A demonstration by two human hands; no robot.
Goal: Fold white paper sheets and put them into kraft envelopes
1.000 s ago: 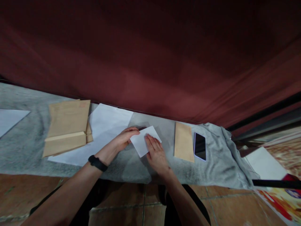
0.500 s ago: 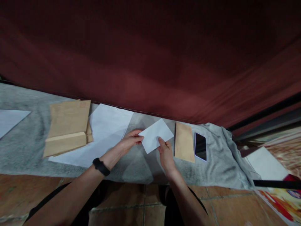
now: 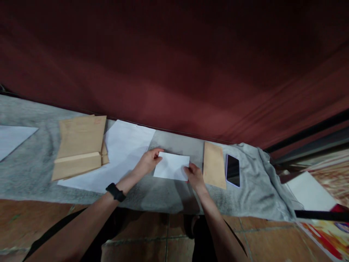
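Observation:
A white folded sheet of paper (image 3: 171,166) is held between my two hands above the grey cloth. My left hand (image 3: 150,159) pinches its upper left corner. On the right edge, my right hand (image 3: 195,175) grips it with the thumb on top; the fingers beneath are partly hidden. Just right of that hand lies a single brown envelope (image 3: 214,165). Large white sheets (image 3: 128,142) spread out to the left of my left hand, partly under a stack of brown envelopes (image 3: 81,140), the top one with its flap open.
A phone (image 3: 233,171) lies right of the single envelope on the grey cloth (image 3: 256,182). Another white sheet (image 3: 15,138) is at the far left. A dark red surface (image 3: 174,83) rises behind the cloth. White and colourful items lie at the lower right.
The folded paper has turned from a slanted position to nearly level and come slightly lower and left. Both hands have shifted with it, still gripping its sides.

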